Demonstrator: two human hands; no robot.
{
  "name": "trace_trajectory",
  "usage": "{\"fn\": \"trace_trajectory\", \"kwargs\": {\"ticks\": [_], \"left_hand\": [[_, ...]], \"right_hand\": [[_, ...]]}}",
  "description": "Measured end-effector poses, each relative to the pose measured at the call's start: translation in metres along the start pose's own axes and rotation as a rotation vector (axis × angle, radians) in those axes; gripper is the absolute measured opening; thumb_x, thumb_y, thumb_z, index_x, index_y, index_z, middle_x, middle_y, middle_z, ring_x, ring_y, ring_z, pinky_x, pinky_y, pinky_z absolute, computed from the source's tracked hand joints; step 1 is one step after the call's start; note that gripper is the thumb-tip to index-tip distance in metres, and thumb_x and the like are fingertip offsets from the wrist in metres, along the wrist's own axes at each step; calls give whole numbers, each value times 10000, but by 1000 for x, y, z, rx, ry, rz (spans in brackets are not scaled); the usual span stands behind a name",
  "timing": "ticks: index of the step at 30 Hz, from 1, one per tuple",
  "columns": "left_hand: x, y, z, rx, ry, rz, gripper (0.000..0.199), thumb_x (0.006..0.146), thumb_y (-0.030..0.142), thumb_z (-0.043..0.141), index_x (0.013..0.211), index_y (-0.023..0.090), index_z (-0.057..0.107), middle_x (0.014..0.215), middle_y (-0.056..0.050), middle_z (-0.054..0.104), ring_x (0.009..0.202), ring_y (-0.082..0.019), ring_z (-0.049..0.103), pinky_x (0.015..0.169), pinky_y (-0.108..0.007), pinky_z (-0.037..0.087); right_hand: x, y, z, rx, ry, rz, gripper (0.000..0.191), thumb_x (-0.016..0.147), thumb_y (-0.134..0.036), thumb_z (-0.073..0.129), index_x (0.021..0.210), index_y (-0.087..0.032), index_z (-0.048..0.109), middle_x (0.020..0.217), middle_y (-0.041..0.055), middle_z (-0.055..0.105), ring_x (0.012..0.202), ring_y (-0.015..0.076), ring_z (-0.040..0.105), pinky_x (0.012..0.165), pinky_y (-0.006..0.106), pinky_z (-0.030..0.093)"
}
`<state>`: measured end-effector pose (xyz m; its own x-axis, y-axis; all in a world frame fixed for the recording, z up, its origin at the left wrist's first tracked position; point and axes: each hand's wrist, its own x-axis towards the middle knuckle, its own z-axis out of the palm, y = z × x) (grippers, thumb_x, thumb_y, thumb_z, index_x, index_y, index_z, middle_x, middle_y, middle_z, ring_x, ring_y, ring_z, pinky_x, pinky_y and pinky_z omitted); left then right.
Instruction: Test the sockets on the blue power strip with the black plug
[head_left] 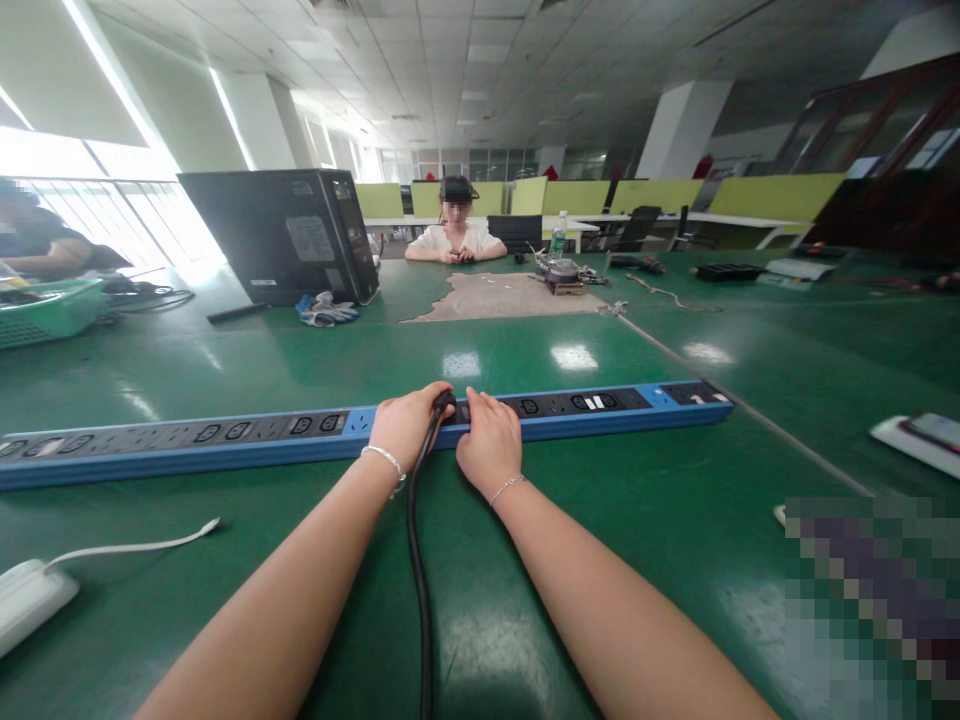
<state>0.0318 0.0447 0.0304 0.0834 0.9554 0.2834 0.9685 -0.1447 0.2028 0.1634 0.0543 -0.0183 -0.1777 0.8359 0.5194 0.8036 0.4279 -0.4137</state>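
Observation:
A long blue power strip [255,433] with a black socket face lies across the green table. My left hand [405,428] is closed around the black plug [445,400] of a power cord, right at the middle of the strip. From the plug, the thick black cord [421,570] runs down between my forearms and out of view. Whether the plug sits inside a socket is hidden by my fingers. My right hand [491,435] grips the strip just right of the plug, its fingers bent over the far side.
A black computer case [300,235] stands at the back left, with gloves [327,310] beside it. A green basket [52,312] is at far left. A white adapter [34,600] with a cable lies front left. A phone [934,440] is at right. Another person [456,230] sits opposite.

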Motion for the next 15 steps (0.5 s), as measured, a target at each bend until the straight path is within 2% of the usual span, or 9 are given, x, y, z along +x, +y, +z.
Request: {"fn": "trace_trajectory", "kwargs": {"ticks": [9,15], "left_hand": [[-3,5,-3,60,1,-26,358,864,404,379,1186,300,497,969,-46,700,891,-222,651,788,-336,448],[-1,4,-2,32,-40,-12,350,869,360,373,1192,282,481,957,-49,695,854,-206,653,730,-287,463]], "right_hand": [[0,-1,-1,7,4,1,550,720,-101,432,1266,-83,488,1237,111,570,1204,203,440,1019,335,256],[-1,-2,-1,6,-1,6,554,714,-97,439,1266,-95,487,1242,109,567,1210,196,433,1022,334,251]]}}
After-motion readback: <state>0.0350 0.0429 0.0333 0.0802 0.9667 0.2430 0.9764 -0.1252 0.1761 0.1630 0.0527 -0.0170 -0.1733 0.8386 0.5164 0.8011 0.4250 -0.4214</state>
